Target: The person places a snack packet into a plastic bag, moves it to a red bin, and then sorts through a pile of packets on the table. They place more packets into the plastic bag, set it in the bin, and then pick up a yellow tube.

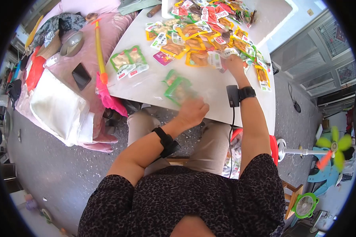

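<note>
Over the white table (146,89), my left hand (194,110) is closed at the lower right edge of green-edged packets (178,89), which are blurred by motion. My right hand (235,65) pinches a small snack packet (223,66) at the near edge of a large pile; its fingertips partly hide it. Yellow-edged packets (197,58) lie just left of that hand. Two green-edged packets (129,61) lie side by side, overlapping, at the table's left. Between them and the pile is a purple packet (163,58).
A pink-covered surface (110,33) at the left holds a phone (81,76), a bowl (72,44), a white sack (57,106) and a yellow tube-like object (99,51). Dark cables run from the wrist devices. A green-bladed fan (334,148) stands at the right.
</note>
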Demonstrator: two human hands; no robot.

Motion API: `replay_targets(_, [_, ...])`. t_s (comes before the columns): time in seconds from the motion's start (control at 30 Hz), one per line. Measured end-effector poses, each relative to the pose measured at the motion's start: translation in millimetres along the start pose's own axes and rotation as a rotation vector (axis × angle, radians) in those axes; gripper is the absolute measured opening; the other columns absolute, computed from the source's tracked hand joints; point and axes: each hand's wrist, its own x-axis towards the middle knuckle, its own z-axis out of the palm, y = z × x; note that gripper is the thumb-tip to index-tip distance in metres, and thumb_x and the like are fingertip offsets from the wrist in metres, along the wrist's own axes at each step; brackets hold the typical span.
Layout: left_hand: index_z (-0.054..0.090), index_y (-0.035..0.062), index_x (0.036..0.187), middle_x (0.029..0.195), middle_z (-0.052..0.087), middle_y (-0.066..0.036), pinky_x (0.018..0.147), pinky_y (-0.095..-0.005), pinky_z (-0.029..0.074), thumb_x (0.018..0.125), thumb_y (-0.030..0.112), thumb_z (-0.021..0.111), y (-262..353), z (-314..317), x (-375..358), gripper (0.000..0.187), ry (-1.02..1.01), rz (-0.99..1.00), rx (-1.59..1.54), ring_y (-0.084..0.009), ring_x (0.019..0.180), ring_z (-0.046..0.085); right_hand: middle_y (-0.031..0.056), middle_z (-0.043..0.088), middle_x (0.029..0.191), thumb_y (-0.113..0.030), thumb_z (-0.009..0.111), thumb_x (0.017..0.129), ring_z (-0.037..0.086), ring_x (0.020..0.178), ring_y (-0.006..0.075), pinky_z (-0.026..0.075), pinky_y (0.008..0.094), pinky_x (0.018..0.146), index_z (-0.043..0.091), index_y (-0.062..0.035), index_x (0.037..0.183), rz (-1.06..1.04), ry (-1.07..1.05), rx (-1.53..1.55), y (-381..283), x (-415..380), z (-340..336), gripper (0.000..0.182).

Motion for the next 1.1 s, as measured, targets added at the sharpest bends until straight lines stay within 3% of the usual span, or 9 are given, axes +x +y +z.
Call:
replay_targets(0.1, [0.047,0.0084,0.069,0.062,0.042,-0.005,0.049,-0.0334,0.036,0.059,0.009,0.055,-3,-1,0,0.013,-0.032,0.023,-0.001,-0.0213,0.054,0.047,0.0122,0.055,0.062,-0.016,0.053,0.064,0.055,0.058,0.0229,0.042,0.0337,0.054,0.052,-0.0011,0.063,-0.014,-0.191,0.108,-6,-23,-20,0.015])
replay_targets(0.2, [0.045,0.0089,0.066,0.06,0.04,-0.004,0.048,-0.0333,0.035,0.059,0.009,0.054,-3,0,0,0.011,-0.013,0.021,0.013,-0.0209,0.053,0.047,0.0097,0.054,0.059,-0.017,0.053,0.066,0.053,0.052,0.019,0.041,0.0315,0.05,0.051,-0.0012,0.065,0.238,-0.554,0.17,-36,-29,-57,0.016])
replay_targets(0.3, [0.045,0.009,0.065,0.059,0.04,-0.004,0.046,-0.033,0.035,0.058,0.009,0.054,-4,2,-1,0.011,0.036,0.041,0.015,-0.0207,0.052,0.047,0.0118,0.053,0.064,-0.022,0.052,0.069,0.053,0.057,0.0175,0.041,0.0296,0.051,0.05,-0.0008,0.07,0.096,-0.693,-0.21,-57,0,-71,0.022])
replay_targets(0.33, [0.045,0.009,0.065,0.058,0.04,-0.004,0.046,-0.033,0.035,0.057,0.009,0.054,-4,1,0,0.011,0.04,0.042,0.006,-0.0207,0.052,0.047,0.0119,0.055,0.071,-0.023,0.052,0.069,0.054,0.063,0.0199,0.041,0.0322,0.055,0.051,-0.0016,0.073,-0.129,-0.625,-0.349,-60,17,-63,0.022])
replay_targets(0.4, [0.045,0.0088,0.065,0.058,0.04,-0.004,0.046,-0.0329,0.035,0.057,0.009,0.054,-3,-1,0,0.012,0.046,0.042,-0.012,-0.0207,0.052,0.046,0.012,0.056,0.078,-0.025,0.052,0.071,0.054,0.073,0.0228,0.041,0.0331,0.063,0.054,-0.0045,0.083,-0.103,-0.453,-0.267,-88,36,-54,0.024])
replay_targets(0.53, [0.046,0.0077,0.066,0.058,0.04,-0.003,0.046,-0.033,0.035,0.057,0.01,0.053,-5,2,-1,0.012,0.037,0.035,-0.029,-0.0209,0.052,0.046,0.0149,0.053,0.094,-0.027,0.048,0.076,0.051,0.087,0.0274,0.041,0.0327,0.074,0.05,-0.0045,0.099,-0.435,-0.267,0.036,-144,66,8,0.033])
replay_targets(0.8, [0.053,0.0053,0.076,0.071,0.049,-0.007,0.049,-0.034,0.036,0.06,0.014,0.052,-4,-2,0,0.019,-0.042,-0.02,-0.055,-0.0214,0.059,0.048,0.0169,0.046,0.108,-0.029,0.05,0.073,0.044,0.101,0.0297,0.034,0.0379,0.085,0.046,-0.0094,0.108,-0.395,-0.016,-0.055,-182,89,130,0.04])
replay_targets(0.9, [0.053,0.0051,0.073,0.07,0.05,-0.007,0.05,-0.0339,0.036,0.06,0.013,0.051,-6,2,-1,0.016,-0.008,-0.041,-0.139,-0.0215,0.06,0.049,0.015,0.045,0.109,-0.032,0.051,0.071,0.043,0.102,0.0281,0.031,0.0456,0.086,0.045,-0.0106,0.108,-0.324,-0.111,-0.337,-194,78,131,0.042])
replay_targets(1.1, [0.052,0.0064,0.07,0.066,0.049,-0.006,0.05,-0.0335,0.036,0.06,0.012,0.049,-3,-2,0,0.012,-0.05,-0.037,-0.025,-0.0206,0.058,0.049,0.0119,0.049,0.102,-0.018,0.051,0.066,0.045,0.1,0.0289,0.034,0.0479,0.079,0.052,-0.0109,0.096,-0.408,-0.331,-0.218,-183,72,125,0.031])
